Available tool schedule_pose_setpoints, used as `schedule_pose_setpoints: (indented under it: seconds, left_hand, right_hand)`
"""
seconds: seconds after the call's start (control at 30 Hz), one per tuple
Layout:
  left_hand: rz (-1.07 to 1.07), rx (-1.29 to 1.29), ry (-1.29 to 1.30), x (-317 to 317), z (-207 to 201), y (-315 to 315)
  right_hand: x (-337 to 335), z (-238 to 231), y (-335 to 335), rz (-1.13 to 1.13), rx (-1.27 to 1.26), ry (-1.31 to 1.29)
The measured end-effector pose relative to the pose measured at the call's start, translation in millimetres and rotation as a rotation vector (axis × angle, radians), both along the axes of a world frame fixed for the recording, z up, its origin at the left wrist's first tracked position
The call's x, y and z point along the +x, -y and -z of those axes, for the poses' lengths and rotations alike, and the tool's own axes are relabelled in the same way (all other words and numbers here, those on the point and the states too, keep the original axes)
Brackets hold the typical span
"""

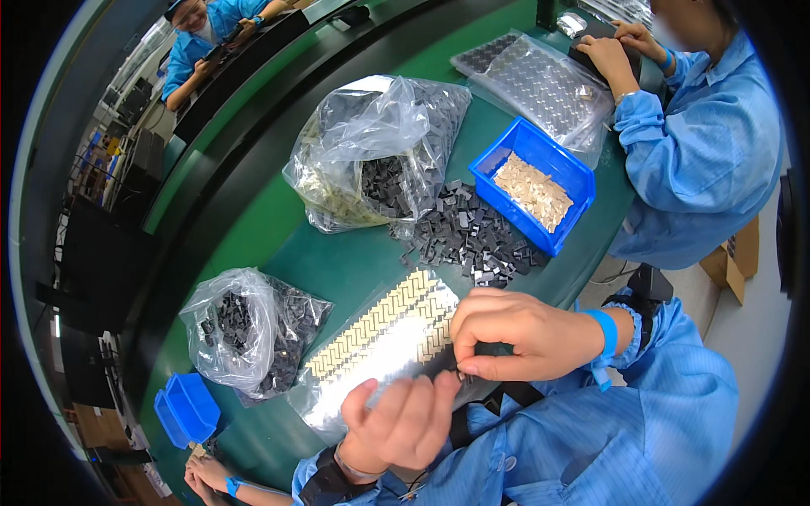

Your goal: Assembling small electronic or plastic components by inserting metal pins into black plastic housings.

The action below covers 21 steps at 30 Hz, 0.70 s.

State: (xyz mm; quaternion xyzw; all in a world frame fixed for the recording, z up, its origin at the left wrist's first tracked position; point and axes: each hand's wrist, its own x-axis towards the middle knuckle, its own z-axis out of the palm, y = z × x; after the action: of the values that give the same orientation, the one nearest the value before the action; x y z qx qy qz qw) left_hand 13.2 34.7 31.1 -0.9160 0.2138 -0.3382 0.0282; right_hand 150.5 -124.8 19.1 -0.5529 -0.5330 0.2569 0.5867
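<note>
My right hand [523, 333] is closed in a pinch, thumb and index finger meeting on a small dark piece [462, 374]. Beside it, my left hand [401, 426] has bent fingers, its rightmost fingertip close to the same piece. Whether the left fingers hold anything is hidden. Both hands are over the near edge of a shiny clear sheet [337, 411]. Slanted rows of small cream-coloured strips [363, 333] lie on that sheet. Just beyond it spreads a loose pile of small black parts [472, 232].
A large clear bag [333, 152] of black parts stands behind the pile, a smaller bag [291, 325] to the left. One blue bin [527, 143] holds cream pieces; another blue bin [181, 413] is far left. Clear trays [540, 88] lie near a co-worker [700, 143]. Other people work nearby.
</note>
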Motion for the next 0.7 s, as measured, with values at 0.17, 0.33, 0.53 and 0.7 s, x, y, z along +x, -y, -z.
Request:
schedule_pose_setpoints:
  seconds: [0.17, 0.33, 0.53, 0.7]
  left_hand:
    - [-0.216, -0.057, 0.004, 31, 0, 2]
    - [-0.223, -0.285, -0.300, 68, 14, -1]
    - [-0.131, -0.595, -0.389, 95, 52, 10]
    - [-0.149, -0.651, -0.470, 106, 64, 21]
  right_hand:
    - [2, 3, 5, 0.453, -0.024, 0.495]
    - [19, -2, 22, 0.761, 0.004, 0.338]
    - [25, -1, 31, 0.765, 0.079, 0.252]
    - [25, -1, 31, 0.753, 0.097, 0.214]
